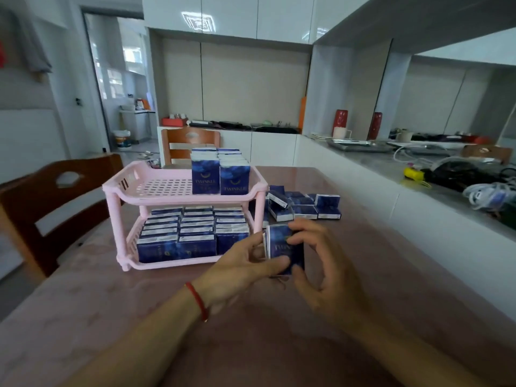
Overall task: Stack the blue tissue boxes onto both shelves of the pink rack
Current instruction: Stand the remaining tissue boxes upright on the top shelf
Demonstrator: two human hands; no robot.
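The pink two-shelf rack (122, 191) stands on the table. Its lower shelf is packed with upright blue tissue boxes (192, 233) in three rows. On the upper shelf two rows of blue boxes (220, 174) stand at the right side, and its left part is bare. A loose pile of blue boxes (304, 206) lies on the table right of the rack. In front of the rack's right corner both hands hold a small upright bundle of blue boxes (282, 247): my left hand (243, 266) grips it from the left, my right hand (321, 263) from the right.
The pinkish table top (139, 317) stretches toward me. A wooden chair (55, 196) stands at the left and another chair (190, 143) behind the rack. A grey counter (385, 163) with cables, a tray and red vases runs along the right.
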